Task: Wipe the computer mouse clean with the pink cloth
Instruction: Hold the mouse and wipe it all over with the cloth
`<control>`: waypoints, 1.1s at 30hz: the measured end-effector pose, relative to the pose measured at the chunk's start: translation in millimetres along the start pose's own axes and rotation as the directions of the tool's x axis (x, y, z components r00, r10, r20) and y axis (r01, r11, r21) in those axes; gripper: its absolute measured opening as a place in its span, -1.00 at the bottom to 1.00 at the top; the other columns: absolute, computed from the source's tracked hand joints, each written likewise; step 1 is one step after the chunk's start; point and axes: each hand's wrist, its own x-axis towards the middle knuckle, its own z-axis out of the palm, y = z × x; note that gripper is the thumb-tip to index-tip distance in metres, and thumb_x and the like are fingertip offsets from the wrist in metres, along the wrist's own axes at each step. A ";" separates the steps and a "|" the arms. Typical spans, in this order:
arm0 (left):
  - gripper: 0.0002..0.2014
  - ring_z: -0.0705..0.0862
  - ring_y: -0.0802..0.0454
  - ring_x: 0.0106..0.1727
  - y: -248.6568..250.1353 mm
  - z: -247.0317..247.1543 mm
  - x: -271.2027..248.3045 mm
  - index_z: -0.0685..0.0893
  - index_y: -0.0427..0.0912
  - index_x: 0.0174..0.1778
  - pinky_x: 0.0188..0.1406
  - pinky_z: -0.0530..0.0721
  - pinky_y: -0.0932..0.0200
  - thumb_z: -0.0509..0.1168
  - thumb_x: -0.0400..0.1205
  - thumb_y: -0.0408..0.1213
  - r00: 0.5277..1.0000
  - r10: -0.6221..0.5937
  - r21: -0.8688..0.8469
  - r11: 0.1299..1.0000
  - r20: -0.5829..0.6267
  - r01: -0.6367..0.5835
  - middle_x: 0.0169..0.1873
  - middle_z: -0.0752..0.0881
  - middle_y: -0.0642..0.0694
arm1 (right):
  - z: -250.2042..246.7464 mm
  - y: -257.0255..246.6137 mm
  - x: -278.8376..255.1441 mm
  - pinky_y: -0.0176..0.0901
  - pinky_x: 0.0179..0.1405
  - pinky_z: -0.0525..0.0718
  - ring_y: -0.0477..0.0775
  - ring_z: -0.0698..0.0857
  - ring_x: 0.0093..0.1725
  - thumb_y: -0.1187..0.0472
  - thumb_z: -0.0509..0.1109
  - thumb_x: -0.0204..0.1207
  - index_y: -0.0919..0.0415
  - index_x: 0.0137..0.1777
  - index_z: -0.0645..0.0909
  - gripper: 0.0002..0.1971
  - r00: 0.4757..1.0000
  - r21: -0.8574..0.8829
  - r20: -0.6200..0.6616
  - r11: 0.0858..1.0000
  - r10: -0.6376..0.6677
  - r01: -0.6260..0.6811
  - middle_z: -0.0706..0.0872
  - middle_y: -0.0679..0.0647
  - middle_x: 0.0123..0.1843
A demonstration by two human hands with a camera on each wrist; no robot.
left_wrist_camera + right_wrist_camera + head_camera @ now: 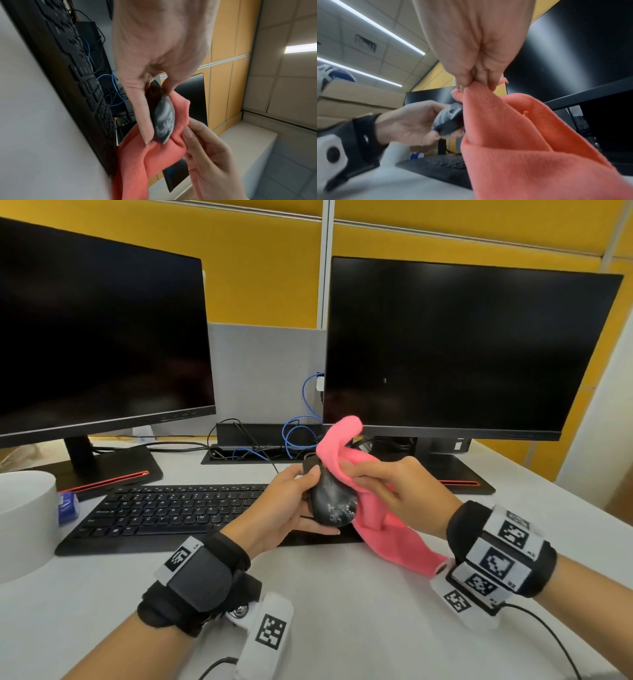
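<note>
Both hands work: left hand grips mouse; right hand pinches pink cloth against it.

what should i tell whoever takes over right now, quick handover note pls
Left hand: grips the computer mouse, lifted off the desk above the near right end of the keyboard.
Right hand: pinches the pink cloth against the mouse's right side; the rest of the cloth hangs down to the desk.
Done: mouse picked up, cloth brought onto it.
Left: white specks and smears show on the back of the mouse's top shell, so wipe there. The underside is hidden from every view; check it. Then set the mouse and cloth down.
</note>
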 end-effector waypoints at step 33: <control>-0.69 0.79 -0.37 0.11 3.3 5.8 -9.2 0.51 -0.16 0.40 -0.15 0.81 -0.28 0.15 0.78 -0.15 0.978 -0.038 0.112 0.994 0.207 0.015 0.22 0.75 -0.30 | -16.1 8.8 -0.2 -0.21 0.43 0.57 -0.27 0.64 0.36 0.22 0.39 0.63 0.01 0.33 0.69 -0.70 0.981 0.291 0.083 0.937 0.177 -0.194 0.73 -0.15 0.31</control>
